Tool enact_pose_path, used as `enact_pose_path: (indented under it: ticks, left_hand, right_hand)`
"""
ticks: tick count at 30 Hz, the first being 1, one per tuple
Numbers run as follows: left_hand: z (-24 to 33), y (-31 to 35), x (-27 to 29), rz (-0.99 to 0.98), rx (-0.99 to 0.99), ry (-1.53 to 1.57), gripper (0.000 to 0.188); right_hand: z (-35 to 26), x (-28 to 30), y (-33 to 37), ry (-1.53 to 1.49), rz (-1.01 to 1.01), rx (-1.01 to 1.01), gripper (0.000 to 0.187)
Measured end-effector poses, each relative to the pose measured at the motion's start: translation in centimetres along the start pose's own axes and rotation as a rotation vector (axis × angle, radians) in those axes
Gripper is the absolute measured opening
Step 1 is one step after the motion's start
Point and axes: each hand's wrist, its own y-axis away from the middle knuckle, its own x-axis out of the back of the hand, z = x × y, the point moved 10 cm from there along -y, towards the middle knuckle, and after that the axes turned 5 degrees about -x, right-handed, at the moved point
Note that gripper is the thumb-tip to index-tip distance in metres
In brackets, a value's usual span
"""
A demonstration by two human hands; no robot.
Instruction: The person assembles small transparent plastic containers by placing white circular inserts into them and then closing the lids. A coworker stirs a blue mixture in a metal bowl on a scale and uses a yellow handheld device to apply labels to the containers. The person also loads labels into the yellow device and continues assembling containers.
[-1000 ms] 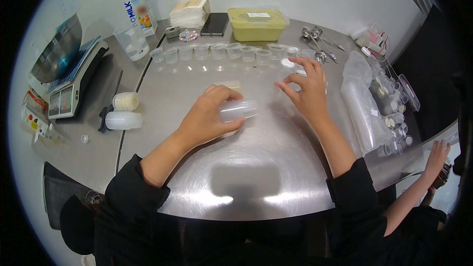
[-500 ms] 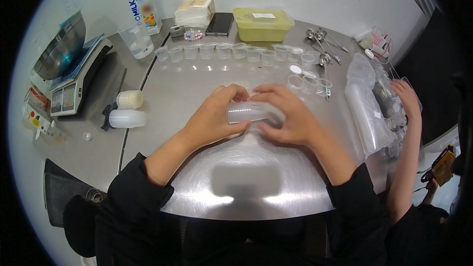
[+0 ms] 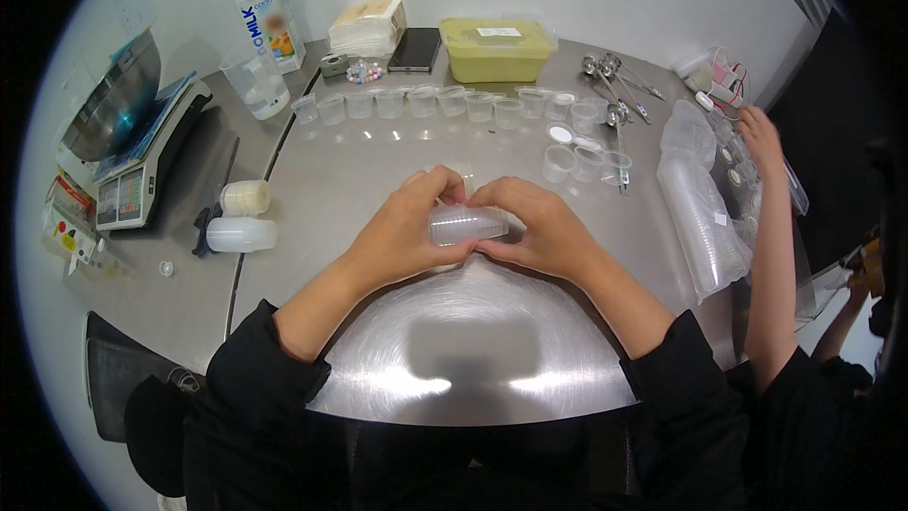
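A short stack of nested clear plastic cups (image 3: 463, 224) lies on its side between my two hands, over the middle of the steel table (image 3: 378, 166). My left hand (image 3: 409, 224) wraps its left part, thumb below and fingers above. Around the right end curl the fingers and thumb of my right hand (image 3: 534, 227). Both sets of fingertips nearly meet at the stack's middle. Beyond the hands runs a row of small clear cups (image 3: 389, 102), several with lids hinged open. More cups (image 3: 558, 163) and a white lid (image 3: 560, 134) sit at the row's right end.
A bagged stack of cups (image 3: 695, 218) lies to the right, where another person's arm (image 3: 771, 255) reaches across. Metal scoops (image 3: 617, 114) and a green tub (image 3: 497, 49) are at the back. At left stand a scale (image 3: 128, 191), a measuring jug (image 3: 257, 87) and white bottles (image 3: 243, 234).
My right hand has closed in leftward against the stack's right end, and its motion blur is gone. The other person's hand has moved farther back along the right side.
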Motion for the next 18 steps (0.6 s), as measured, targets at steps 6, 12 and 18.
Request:
enact_pose_path:
  ticks: [6,12,18]
  left_hand:
    - [-1.5,-0.1,1.3,0.026,0.072,-0.038,0.042]
    - [-0.7,0.1,1.0,0.038,0.023,-0.047,0.041]
    - [-0.7,0.1,0.9,0.020,0.038,-0.053,0.041]
  right_hand:
    - [2.0,3.6,0.3,0.105,0.191,-0.130,0.028]
    - [3.9,4.6,-0.7,0.408,0.333,-0.101,0.026]
    - [5.6,4.1,-0.3,0.589,0.270,-0.172,0.025]
